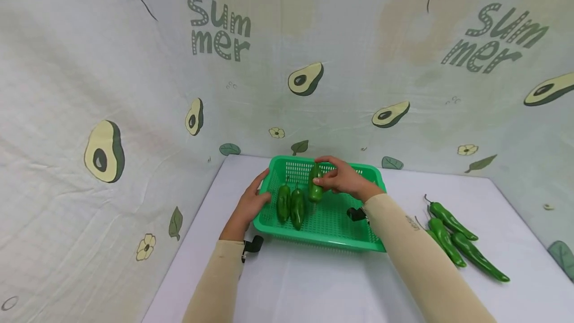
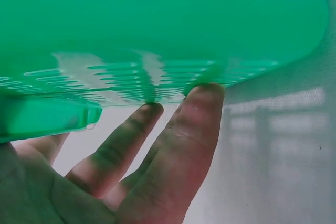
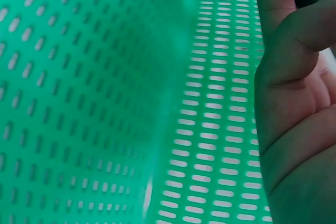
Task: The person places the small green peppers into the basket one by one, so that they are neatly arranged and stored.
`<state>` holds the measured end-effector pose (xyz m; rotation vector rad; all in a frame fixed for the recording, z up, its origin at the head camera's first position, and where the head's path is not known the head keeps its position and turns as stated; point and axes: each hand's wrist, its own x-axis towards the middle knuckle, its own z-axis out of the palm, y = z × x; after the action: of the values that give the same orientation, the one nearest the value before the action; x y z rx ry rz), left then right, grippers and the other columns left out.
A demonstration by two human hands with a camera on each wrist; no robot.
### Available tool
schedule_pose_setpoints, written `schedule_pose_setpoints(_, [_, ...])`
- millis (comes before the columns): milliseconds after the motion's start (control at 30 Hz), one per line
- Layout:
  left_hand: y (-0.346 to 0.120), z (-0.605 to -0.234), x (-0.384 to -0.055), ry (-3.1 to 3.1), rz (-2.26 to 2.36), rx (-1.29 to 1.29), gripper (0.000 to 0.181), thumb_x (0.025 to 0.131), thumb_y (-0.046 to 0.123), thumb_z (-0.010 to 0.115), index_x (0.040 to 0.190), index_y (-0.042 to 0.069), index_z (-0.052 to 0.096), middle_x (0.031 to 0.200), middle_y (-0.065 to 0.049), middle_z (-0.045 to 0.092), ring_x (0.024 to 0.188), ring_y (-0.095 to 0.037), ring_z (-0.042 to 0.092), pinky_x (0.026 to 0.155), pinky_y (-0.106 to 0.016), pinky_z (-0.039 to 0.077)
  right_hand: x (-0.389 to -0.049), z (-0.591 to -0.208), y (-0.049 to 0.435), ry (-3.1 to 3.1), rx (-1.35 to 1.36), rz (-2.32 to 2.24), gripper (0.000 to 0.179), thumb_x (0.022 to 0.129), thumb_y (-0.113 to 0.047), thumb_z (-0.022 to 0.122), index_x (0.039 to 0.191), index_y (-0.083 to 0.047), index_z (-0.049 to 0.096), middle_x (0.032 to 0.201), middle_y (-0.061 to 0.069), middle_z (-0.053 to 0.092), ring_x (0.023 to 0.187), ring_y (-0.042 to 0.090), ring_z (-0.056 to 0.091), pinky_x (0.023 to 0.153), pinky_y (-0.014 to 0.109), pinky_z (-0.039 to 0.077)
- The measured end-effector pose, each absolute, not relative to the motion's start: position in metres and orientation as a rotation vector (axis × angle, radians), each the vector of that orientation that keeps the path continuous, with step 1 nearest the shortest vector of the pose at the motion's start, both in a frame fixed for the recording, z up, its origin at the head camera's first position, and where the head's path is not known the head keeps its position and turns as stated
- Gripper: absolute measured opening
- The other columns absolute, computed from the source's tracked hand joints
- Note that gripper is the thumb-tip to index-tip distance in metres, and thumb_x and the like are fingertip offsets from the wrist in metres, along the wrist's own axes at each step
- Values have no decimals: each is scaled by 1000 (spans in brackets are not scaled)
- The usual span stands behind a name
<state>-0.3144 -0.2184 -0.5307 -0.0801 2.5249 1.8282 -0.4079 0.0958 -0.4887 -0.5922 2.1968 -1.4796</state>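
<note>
Pinching with the right hand (image 1: 343, 177) one glossy, thick green pepper (image 1: 316, 195) at the centre of the frame, inside a rectangular green plastic basket with holes (image 1: 323, 240); cannot tell if touching its floor. Touching the basket's left side with the left hand (image 1: 251, 202), with fingers spread and nearly straight, thumb over the rim, probably for keeping it steady. Extending both forearms (image 1: 412, 248) forward from the lower edge. Seeing, just left of the held pepper, two similar peppers (image 1: 283, 204) laid side by side; at lower right, on the white table (image 1: 314, 288), several long green peppers (image 1: 445, 241).
</note>
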Motion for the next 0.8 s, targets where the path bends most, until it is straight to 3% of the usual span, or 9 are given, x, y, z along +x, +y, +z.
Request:
schedule_pose_setpoints(167, [-218, -530, -315, 2524, 1829, -85, 85, 85, 18, 58, 161, 51, 37, 137, -16, 64, 104, -29, 64, 76, -42, 51, -407, -491, 92, 2247, -644, -1397, 72, 95, -40, 79, 157, -31, 43, 100, 10, 79, 95, 33, 73, 74, 54, 52])
schedule_pose_setpoints(800, [-219, -531, -317, 2507, 1820, -90, 86, 85, 18, 59, 159, 55, 37, 139, -14, 63, 108, -29, 63, 76, -42, 51, -410, -509, 87, 2282, -679, -1296, 73, 98, -30, 76, 162, -23, 40, 98, 6, 79, 90, 33, 76, 66, 46, 51])
